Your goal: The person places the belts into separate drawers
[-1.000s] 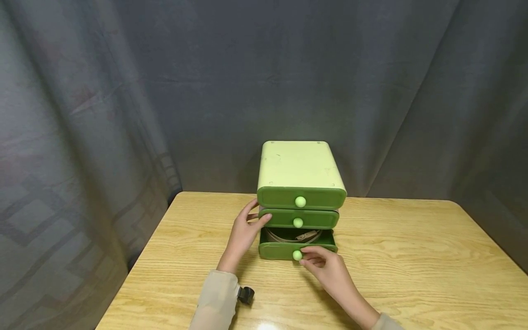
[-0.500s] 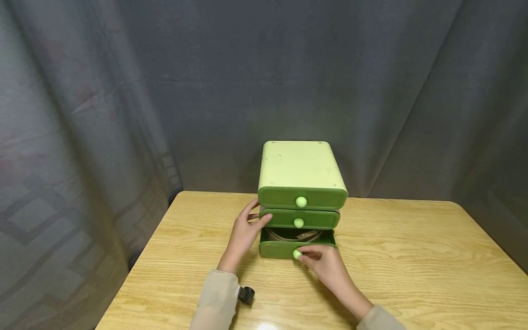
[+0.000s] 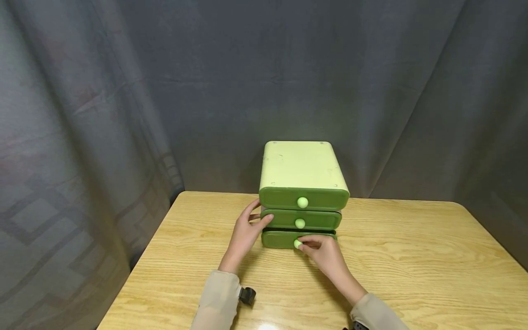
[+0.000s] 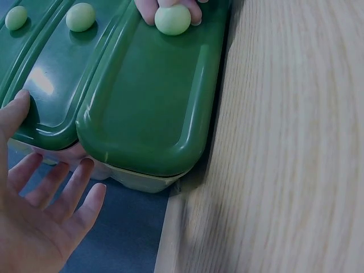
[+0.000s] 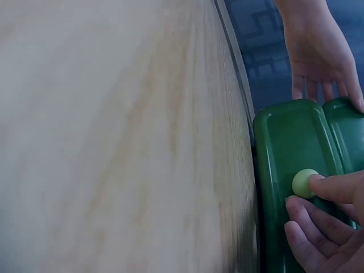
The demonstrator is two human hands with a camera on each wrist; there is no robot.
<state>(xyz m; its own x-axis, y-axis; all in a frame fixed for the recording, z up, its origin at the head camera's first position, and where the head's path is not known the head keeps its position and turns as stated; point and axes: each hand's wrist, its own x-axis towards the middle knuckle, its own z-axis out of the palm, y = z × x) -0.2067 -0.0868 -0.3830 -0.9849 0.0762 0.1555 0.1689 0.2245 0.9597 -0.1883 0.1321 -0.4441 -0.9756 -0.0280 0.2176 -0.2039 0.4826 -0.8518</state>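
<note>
A small drawer cabinet [image 3: 303, 165] with a pale green top and three dark green drawers stands on the table. My right hand [image 3: 327, 256] pinches the light green knob [image 3: 298, 244] of the bottom drawer [image 3: 276, 239] between thumb and fingers. Only a thin dark gap shows above that drawer's front, so its contents are hidden. My left hand [image 3: 244, 236] rests at the cabinet's left side, its thumb on the front of the middle drawer [image 4: 57, 74]. In the left wrist view its other fingers [image 4: 74, 193] are spread and fairly straight along the side.
The wooden table [image 3: 412, 256] extends to both sides and in front of the cabinet. A grey curtain [image 3: 247, 91] hangs behind the table's back edge and along its left. A black strap piece [image 3: 247, 296] sits at the left sleeve.
The bottom drawer has slid back into the cabinet, hiding the coiled belt seen inside it earlier. My right hand moved inward with its knob; the left hand stayed in place.
</note>
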